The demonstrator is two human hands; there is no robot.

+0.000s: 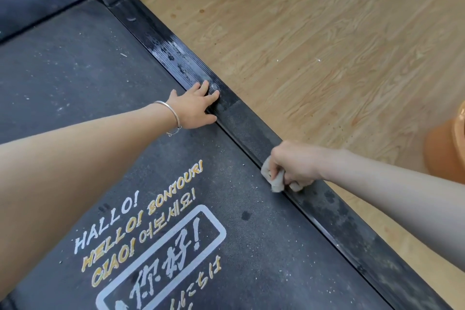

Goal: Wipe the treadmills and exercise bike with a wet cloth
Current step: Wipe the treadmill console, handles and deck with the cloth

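Lying across most of the picture: the treadmill (105,98), a big black machine on the floor.
Floor (327,33): it is looking like light wood and is running along the right side of the treadmill.
Belt (75,70): it is showing dusty specks and painted words such as "HALLO!", "HELLO! BONJOUR!" and "CIAO!", plus a white box with signs inside.
Side rail (246,121): it is running along the right edge of the belt; the far part is looking wet and shiny, and the near part is looking dusty and dull.
Orange thing (445,143): it is sitting on the floor at the right edge, blurry, so I cannot tell what it is.
Left hand (193,106): it is reaching out and pressing flat on the side rail with fingers straight, so its grip is released.
Right hand (294,163): its fingers are curling around the cloth, so its grip is grasping the cloth.
Cloth (273,176): this small pale rag is pressing on the inner edge of the side rail, just beside the belt.
Bracelet (171,116): a thin silver ring is sitting on the left wrist.
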